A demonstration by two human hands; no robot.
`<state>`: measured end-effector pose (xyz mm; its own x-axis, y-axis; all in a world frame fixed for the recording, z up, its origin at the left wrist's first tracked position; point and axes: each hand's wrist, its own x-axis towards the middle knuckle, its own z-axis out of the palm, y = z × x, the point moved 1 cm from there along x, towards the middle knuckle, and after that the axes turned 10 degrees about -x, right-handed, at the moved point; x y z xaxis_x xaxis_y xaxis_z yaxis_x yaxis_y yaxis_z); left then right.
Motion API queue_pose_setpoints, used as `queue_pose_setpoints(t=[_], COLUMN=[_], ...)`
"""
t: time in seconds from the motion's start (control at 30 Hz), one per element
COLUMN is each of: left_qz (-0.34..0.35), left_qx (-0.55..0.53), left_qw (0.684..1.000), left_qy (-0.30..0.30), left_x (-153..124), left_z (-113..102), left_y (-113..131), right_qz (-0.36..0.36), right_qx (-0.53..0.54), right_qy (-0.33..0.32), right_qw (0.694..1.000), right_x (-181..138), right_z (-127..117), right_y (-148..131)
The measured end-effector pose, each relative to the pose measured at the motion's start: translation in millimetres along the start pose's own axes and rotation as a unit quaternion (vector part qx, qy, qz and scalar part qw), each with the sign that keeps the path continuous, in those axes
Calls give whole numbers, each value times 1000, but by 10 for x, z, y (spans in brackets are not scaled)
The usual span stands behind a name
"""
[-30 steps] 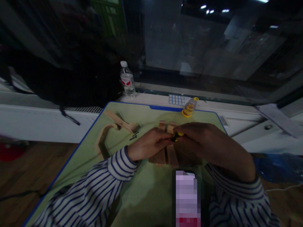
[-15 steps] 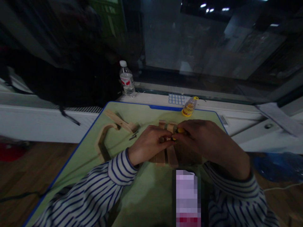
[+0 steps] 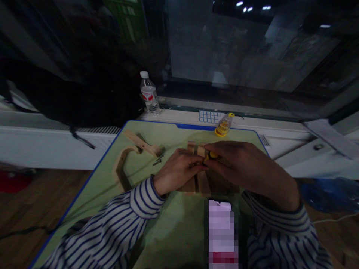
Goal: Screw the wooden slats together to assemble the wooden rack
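My right hand [image 3: 244, 168] is closed around a small yellow object [image 3: 214, 154], mostly covered by the fingers, perhaps a short screwdriver handle. Its near end points left toward my left hand [image 3: 179, 168], whose thumb and fingers are pinched together; what they grip is hidden. Both hands rest over an assembly of wooden strips [image 3: 204, 185], with its far ends showing beyond the fingers. To the left lie a curved wooden piece [image 3: 120, 166], a straight wooden piece with a crosspiece [image 3: 141, 143] and a few screws [image 3: 157, 161].
A phone [image 3: 221, 231] with a blurred screen lies at the near side of the green table [image 3: 165, 224]. A small yellow-capped bottle [image 3: 223, 125] stands at the far edge. On the sill are a water bottle [image 3: 150, 95] and a dark bag [image 3: 84, 93].
My right hand's fingers have shifted slightly around the yellow object, the index finger now stretching further left. My left hand stays in nearly the same pinch.
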<state>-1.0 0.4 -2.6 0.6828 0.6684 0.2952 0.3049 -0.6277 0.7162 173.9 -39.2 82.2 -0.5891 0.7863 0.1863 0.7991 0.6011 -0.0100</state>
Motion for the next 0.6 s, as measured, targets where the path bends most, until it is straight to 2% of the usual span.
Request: queue_pose_setpoints(t=[0.13, 0.3, 0.6], left_qz=[16, 2, -47], left_qx=[-24, -35, -15], left_qw=[999, 998, 999], left_qy=[-28, -44, 1], left_x=[2, 1, 10], left_z=[-12, -42, -44], left_y=[-29, -33, 57], right_qz=[-21, -32, -15], right_qx=[18, 29, 46], right_qy=[2, 5, -7], right_qw=[1000, 999, 999], right_x=[-23, -19, -3], right_z=[1, 8, -10], right_y=[13, 18, 23])
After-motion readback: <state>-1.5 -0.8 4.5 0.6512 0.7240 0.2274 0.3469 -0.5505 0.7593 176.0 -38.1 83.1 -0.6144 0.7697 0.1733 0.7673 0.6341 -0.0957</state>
